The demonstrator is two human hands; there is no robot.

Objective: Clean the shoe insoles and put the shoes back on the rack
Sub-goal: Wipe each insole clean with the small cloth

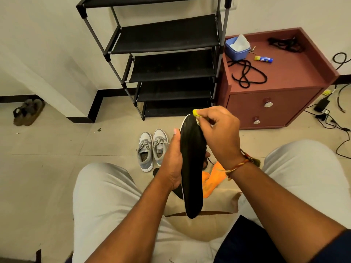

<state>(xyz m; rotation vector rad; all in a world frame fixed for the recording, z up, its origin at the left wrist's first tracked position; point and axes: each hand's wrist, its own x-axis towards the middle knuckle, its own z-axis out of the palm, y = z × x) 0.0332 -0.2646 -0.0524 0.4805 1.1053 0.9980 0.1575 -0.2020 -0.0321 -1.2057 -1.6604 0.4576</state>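
Both busy | head: left hand grips black insole mid-length over the lap, long axis pointing away from the person | right hand pinches yellow wipe on its far tip (wiping would run back toward the near end) | grey shoes on floor before rack.

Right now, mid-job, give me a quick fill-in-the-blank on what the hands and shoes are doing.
1. The left hand grips a black ____ by its side.
2. The right hand pinches a small ____ wad at its far tip.
3. The grey sneakers stand on the ____, before the rack.
Missing: insole; yellow; floor.
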